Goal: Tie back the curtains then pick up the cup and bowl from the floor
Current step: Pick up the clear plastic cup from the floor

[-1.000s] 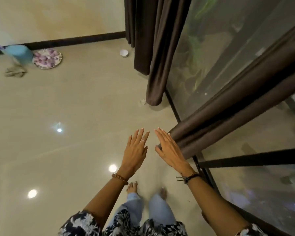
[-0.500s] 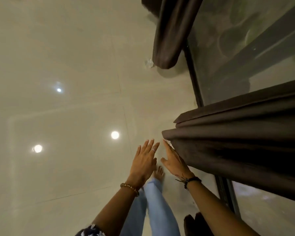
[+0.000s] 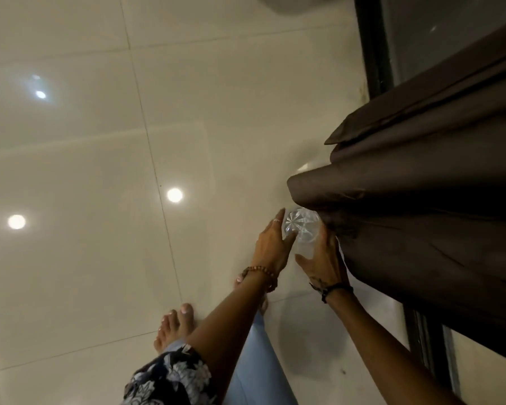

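A clear cut-glass cup point(image 3: 301, 228) with a star pattern stands on the floor at the foot of the dark brown curtain point(image 3: 421, 206). My left hand point(image 3: 270, 247) touches its left side and my right hand point(image 3: 326, 258) cups its right side, so the cup sits between both palms. The curtain's bunched lower edge hangs just above and to the right of the cup. A pale rounded shape point(image 3: 307, 166) peeks out under the curtain fold; I cannot tell what it is. The bowl is not in view.
Glossy beige floor tiles point(image 3: 129, 200) reflect ceiling lights on the left. A black window frame point(image 3: 374, 45) and glass run along the right behind the curtain. My bare feet point(image 3: 173, 325) and jeans are below the hands.
The view has dropped lower and closer to the floor. Both hands, open in the air before, have come down around the glass cup beside the curtain.
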